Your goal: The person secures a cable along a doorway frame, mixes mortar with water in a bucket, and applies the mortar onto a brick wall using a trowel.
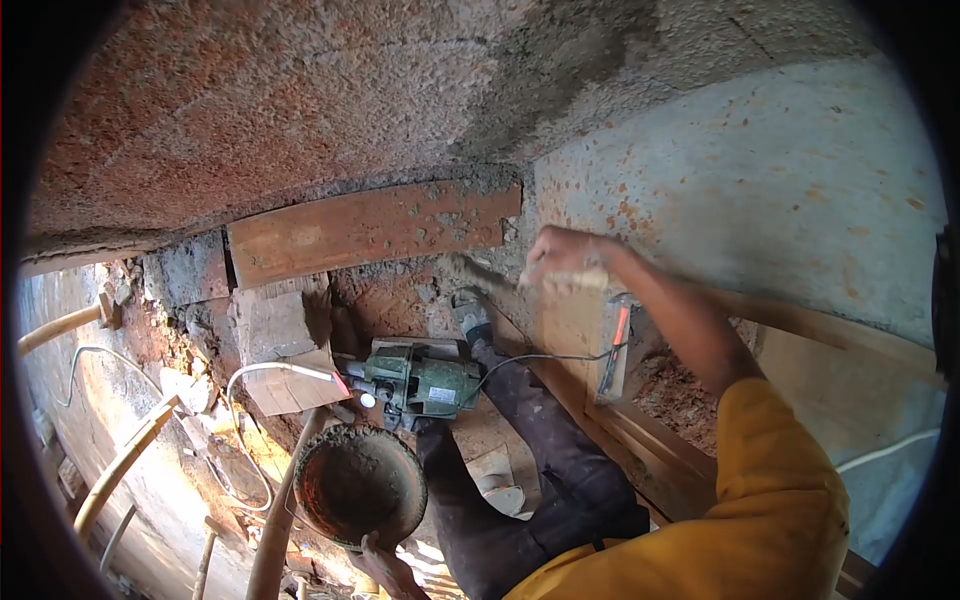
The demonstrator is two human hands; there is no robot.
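At the bottom of the view my left hand (385,567) grips the rim of a round, mortar-stained pan (360,482), which has a thin layer of wet mortar inside. My right hand (563,252) is raised near the corner of the walls, its fingers closed around the light-coloured handle (590,278) of a tool. Motion blurs the tool, and its blade is hard to make out. A wooden plank (375,230) spotted with mortar lies along the foot of the rough wall (300,110), left of my right hand.
A green electric machine (440,386) with a cable stands by my legs. An orange-handled tool (620,328) lies right of them. Bamboo poles (125,465), a white hose (255,370) and a wood block (278,325) are at the left. A smooth pale wall (760,180) rises at the right.
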